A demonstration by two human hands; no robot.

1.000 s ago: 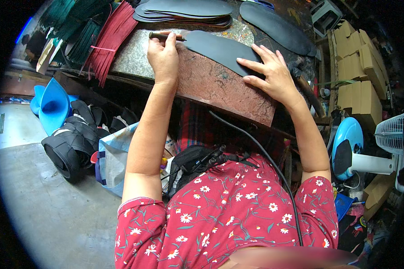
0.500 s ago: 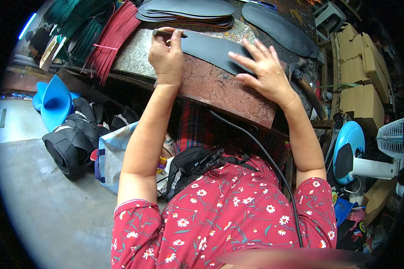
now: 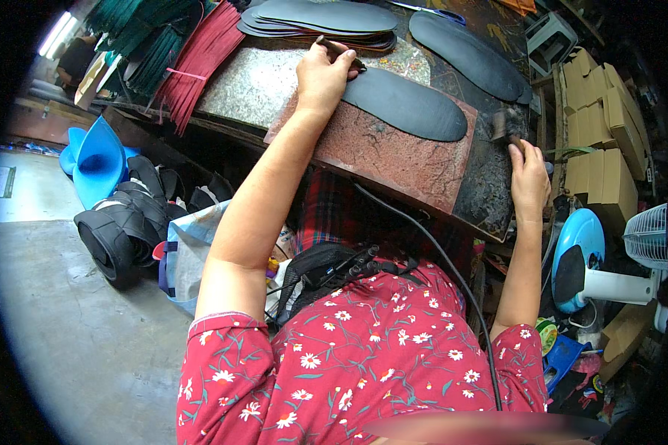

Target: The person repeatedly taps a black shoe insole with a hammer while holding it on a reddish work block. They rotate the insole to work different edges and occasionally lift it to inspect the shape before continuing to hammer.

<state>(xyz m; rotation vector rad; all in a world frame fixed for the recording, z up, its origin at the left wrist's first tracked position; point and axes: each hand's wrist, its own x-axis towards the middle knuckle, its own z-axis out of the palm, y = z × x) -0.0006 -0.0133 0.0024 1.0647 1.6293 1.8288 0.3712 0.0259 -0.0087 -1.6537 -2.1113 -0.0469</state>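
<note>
A black shoe sole (image 3: 408, 105) lies flat on a reddish-brown slab (image 3: 393, 167) at the bench's front. My left hand (image 3: 323, 83), at the sole's left end, is closed around a short dark rod-shaped punch (image 3: 335, 47). The punch is tilted, its tip close to the sole's end; whether they touch I cannot tell. Over at the bench's right edge, my right hand (image 3: 531, 178) grips the handle of a hammer (image 3: 506, 127). The hammer's dark head is slightly blurred.
Behind the slab sits a stack of black soles (image 3: 319, 18), with more soles (image 3: 467, 55) to its right. Scissors (image 3: 449, 13) lie at the back. Red strips (image 3: 199, 63) hang at the left. Cardboard boxes (image 3: 601, 178) and a fan (image 3: 616, 282) stand at the right.
My right hand has left the sole, moved right and taken hold of the hammer. The sole now lies more to the right in view; my left hand still holds the punch.
</note>
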